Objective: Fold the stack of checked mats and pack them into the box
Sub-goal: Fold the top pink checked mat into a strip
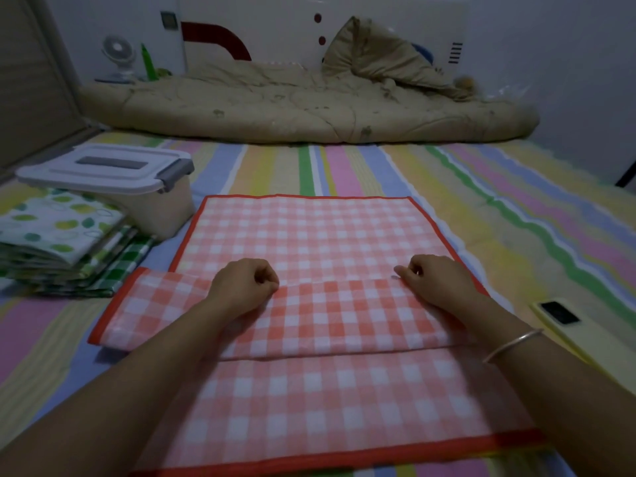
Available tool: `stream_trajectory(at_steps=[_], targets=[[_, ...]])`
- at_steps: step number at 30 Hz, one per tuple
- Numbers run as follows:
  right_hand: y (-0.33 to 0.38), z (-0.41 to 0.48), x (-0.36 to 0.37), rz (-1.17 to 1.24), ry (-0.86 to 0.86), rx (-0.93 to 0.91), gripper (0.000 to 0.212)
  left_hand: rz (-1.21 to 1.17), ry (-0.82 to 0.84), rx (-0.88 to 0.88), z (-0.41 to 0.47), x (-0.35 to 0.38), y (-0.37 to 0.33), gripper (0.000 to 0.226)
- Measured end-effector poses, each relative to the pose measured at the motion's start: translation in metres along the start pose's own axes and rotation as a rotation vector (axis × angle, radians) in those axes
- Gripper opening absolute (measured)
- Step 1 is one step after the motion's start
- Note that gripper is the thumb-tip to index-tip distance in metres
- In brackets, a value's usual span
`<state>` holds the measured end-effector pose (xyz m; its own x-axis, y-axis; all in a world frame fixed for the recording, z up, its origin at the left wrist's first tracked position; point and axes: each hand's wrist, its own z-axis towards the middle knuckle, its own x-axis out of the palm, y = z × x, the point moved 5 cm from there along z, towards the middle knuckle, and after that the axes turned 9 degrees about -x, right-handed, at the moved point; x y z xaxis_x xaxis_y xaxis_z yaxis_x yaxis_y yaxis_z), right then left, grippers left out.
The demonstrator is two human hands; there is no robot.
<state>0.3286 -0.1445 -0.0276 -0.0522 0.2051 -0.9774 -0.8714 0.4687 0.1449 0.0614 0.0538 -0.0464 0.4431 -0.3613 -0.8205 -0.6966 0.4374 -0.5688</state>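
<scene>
Left hand (242, 287): the fingertips curl under the palm and are concealed; a pinch on the red checked mat (309, 235) cannot be confirmed. Left forearm (120, 390) and right forearm (537, 373): cut off by the frame edges. Stack of mats (62, 242): cut off at the left edge; count not determinable. Box (165, 215): lower left corner hidden behind the stack; contents concealed by the lid (103, 170). Phone (559, 313): near end hidden behind the right forearm. Green object (148, 62) beside the fan (117, 58): too blurred to identify
</scene>
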Motion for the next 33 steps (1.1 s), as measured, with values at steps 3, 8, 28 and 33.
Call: stream_trajectory(at_steps=[3,8,28,33], targets=[[-0.003,0.003,-0.002,0.048,0.037,0.024,0.05,-0.01,0.002,-0.011,0.0,-0.001,0.001,0.014],[-0.013,0.011,-0.012,-0.14,0.119,0.083,0.058,0.008,-0.008,-0.009,-0.001,-0.001,0.0,0.015],[-0.035,0.012,0.007,0.027,-0.074,0.147,0.045,0.365,-0.008,0.273,-0.059,0.055,-0.04,0.067],[-0.039,0.01,0.003,-0.019,-0.185,0.101,0.026,0.336,-0.068,0.276,-0.055,0.063,-0.034,0.075]])
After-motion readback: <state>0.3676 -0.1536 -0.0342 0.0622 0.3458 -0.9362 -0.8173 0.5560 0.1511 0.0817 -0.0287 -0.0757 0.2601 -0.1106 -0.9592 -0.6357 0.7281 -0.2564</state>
